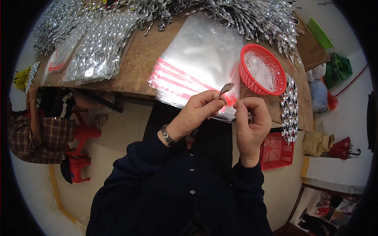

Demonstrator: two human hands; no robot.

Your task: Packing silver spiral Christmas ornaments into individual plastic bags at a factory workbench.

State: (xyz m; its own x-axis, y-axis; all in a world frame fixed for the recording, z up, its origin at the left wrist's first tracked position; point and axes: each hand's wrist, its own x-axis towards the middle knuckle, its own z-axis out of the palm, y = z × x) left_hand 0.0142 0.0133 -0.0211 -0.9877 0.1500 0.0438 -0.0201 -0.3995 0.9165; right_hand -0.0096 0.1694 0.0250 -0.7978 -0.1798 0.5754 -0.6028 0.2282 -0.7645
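My left hand [199, 112], with a metal watch at its wrist, pinches a small shiny silver twisted strip [226, 88] whose end sticks up past the fingertips. Close beside it, my right hand [252, 122] has thumb and forefinger pressed together; what they hold is too fine to make out. Both hands are over the near edge of a stack of clear plastic bags [201, 47] with red bands. To the right of the bags, a red plastic basket [245, 74] holds a tangle of clear thread [260, 70].
Silver twisted strips [252, 19] are heaped along the back of the brown table [138, 59]. Filled bags [100, 47] lie at the left, and a strip bundle [290, 110] hangs over the right edge. A red crate [275, 151] stands below; another person [39, 137] sits at left.
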